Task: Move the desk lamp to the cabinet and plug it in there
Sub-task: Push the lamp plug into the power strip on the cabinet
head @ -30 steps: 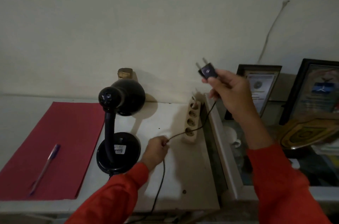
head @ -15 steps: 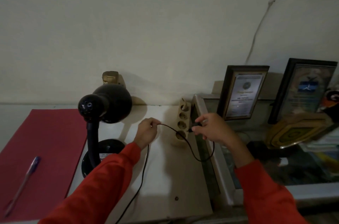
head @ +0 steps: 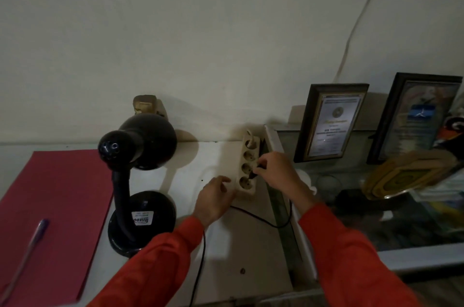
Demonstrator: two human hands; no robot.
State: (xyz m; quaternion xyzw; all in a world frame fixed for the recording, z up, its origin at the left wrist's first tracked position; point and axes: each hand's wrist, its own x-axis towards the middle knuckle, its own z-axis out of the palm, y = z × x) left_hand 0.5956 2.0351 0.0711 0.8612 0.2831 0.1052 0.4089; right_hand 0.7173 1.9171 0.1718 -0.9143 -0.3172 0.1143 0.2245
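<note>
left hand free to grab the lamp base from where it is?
Probably yes. The left hand rests by the power strip, just right of the lamp base, with only bare cabinet top between them.

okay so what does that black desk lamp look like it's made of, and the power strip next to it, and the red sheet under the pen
The desk lamp: probably painted metal or hard plastic, glossy black, with highlights on shade and base; the bent neck looks flexible.
The power strip: moulded plastic, matt cream, somewhat yellowed.
The red sheet: thin card or a paper folder, flat and matt, with no shine.
</note>
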